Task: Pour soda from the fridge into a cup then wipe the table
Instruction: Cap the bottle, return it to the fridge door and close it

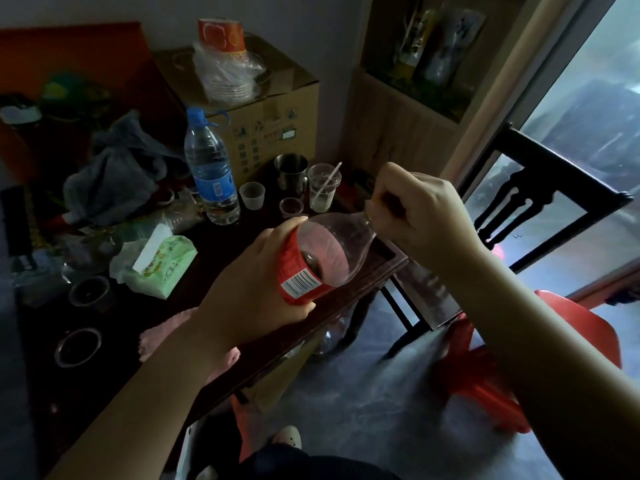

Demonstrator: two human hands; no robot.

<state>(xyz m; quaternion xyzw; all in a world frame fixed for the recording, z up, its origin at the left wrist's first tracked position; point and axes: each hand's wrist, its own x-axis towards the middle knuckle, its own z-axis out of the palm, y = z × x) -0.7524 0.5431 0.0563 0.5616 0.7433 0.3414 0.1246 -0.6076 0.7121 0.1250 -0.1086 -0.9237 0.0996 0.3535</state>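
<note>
From the head camera I see my left hand wrapped round the body of a clear plastic soda bottle, fingers pressed on its glossy red label with a white barcode patch. The bottle is tilted over the right edge of the table, neck pointing up and right, and a little dark liquid pools in its low side. My right hand is closed tight round the neck, fist hiding the cap.

The table is dark, polished wood. Toward its far right corner stand a small frosted plastic cup, a shiny steel mug, and a clear plastic cup with a white stick holding a shallow pale residue. A tall ribbed water bottle with a blue cap and blue label stands just left of them, water low inside. A soft green tissue pack lies near the middle, a white sheet poking out. A pink, nubbly cloth lies at the near edge, partly under my left forearm. A cardboard box sits at the far edge.
</note>
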